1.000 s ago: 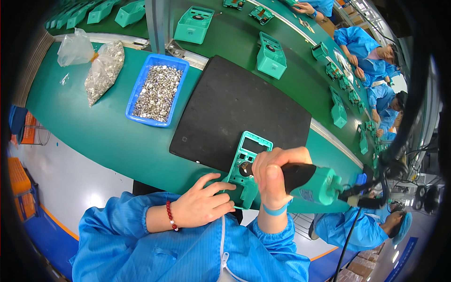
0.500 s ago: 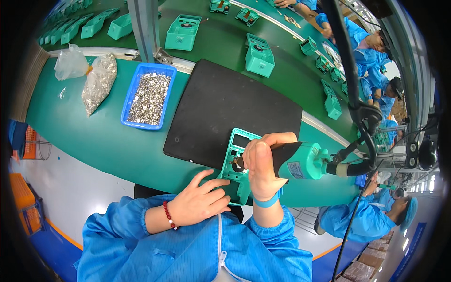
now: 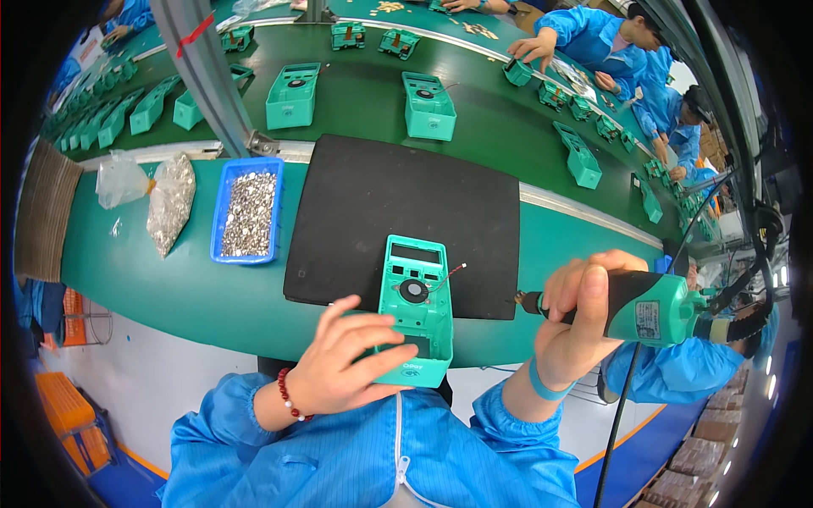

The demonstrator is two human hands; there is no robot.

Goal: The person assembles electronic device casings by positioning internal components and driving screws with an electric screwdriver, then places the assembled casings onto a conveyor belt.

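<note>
My right hand point(image 3: 584, 300) is wrapped round a green and black electric screwdriver point(image 3: 652, 309), its tip pointing left, off to the right of a green plastic housing point(image 3: 391, 296). That housing lies partly on a black mat point(image 3: 406, 195), with its near end toward my body. Inside it sit a round black speaker point(image 3: 414, 290) with a thin wire rising to a small white connector, and a rectangular window at the far end. My left hand point(image 3: 356, 347) has its fingers spread over the near left part of the housing; whether they touch it I cannot tell.
Left of the mat stands a blue bin point(image 3: 247, 212) of small metal screws, beside a clear bag point(image 3: 171, 203) of similar parts. Beyond, a green conveyor point(image 3: 356, 102) carries several green housings. A metal post point(image 3: 207, 76) rises at the far left. Co-workers in blue sit opposite.
The screwdriver has lifted off the housing and moved right with my right hand, uncovering the speaker. My left hand has shifted slightly. My view has turned, and housings on the conveyor appear shifted.
</note>
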